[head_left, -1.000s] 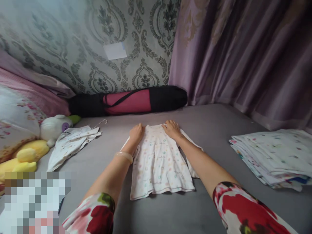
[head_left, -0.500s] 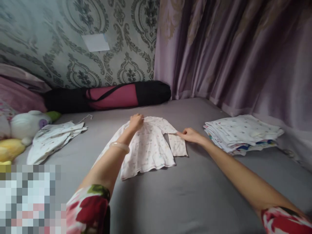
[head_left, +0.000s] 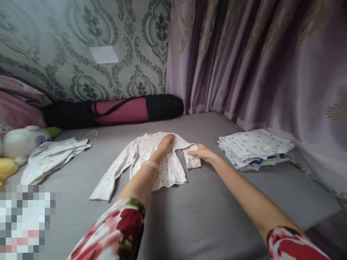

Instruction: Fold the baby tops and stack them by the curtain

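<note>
A small white long-sleeved shirt with a faint pattern lies spread on the grey bed sheet. My left hand rests flat on its upper right part, near the shoulder, fingers stretched out. At the sleeve on the right, my right hand pinches the cloth between thumb and fingers; this sleeve bends down toward me. The other sleeve reaches out to the lower left. My left forearm hides part of the shirt's lower body.
To the right sits a stack of folded patterned cloths. A crumpled white printed garment lies at left beside plush toys. Along the wall stretches a black and dark-pink long bag; purple curtains hang at the right.
My left hand has moved right across the shirt toward the shoulder, uncovering the left sleeve. My right hand has turned, its thumb now over the sleeve. The view has shifted slightly.
</note>
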`<state>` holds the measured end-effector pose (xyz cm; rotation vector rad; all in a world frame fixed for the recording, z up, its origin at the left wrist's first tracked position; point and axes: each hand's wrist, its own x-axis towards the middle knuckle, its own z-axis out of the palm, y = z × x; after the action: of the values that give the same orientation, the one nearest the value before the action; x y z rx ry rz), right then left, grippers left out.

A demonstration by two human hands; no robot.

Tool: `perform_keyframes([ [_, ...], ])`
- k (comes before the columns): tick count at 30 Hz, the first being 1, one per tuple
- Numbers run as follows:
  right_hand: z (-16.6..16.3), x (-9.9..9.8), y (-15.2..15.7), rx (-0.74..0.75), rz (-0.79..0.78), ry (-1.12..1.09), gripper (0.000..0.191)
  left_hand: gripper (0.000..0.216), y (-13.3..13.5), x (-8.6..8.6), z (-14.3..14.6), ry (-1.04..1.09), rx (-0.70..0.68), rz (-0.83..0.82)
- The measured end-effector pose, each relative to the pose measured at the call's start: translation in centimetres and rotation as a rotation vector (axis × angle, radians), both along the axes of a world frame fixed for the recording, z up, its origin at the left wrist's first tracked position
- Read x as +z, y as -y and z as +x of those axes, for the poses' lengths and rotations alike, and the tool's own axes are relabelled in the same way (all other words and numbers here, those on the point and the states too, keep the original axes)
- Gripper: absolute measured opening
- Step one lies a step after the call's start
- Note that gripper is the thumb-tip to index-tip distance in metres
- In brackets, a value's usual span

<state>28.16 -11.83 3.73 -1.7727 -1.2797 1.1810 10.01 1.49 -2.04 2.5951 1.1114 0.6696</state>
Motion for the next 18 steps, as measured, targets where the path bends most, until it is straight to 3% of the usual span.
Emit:
perform_keyframes([
  [2,0.5,0.8,-0.3,0.118,-0.026,0.057,0.027,0.043,0.0,0.2,0.1,-0.021,0.011,-0.017],
  [4,1.4,2.1,-0.8,0.194,0.015,0.372,0.028,0.045,0.1,0.4,0.3,-0.047,0.026,-0.035],
  [8,4.0,4.7,-2.0,0.187,0.388,1.18,0.028,0.052,0.3,0.6,0.4,-0.056,0.045,-0.059],
  [10,5.6,4.8,-2.3,0.204,0.47,1.403,0.037,0.054,0.5,0.6,0.4,-0.072,0.047,-0.063],
  [14,8.1,2.2,-2.4,0.354,0.275,1.455,0.039,0.054,0.9,0.5,0.5,-0.163,0.061,-0.06],
  [18,8.6,-0.8,-2.6,0.226,0.028,1.397,0.039,0.055,1.3,0.5,0.7,-0.223,0.074,-0.031],
])
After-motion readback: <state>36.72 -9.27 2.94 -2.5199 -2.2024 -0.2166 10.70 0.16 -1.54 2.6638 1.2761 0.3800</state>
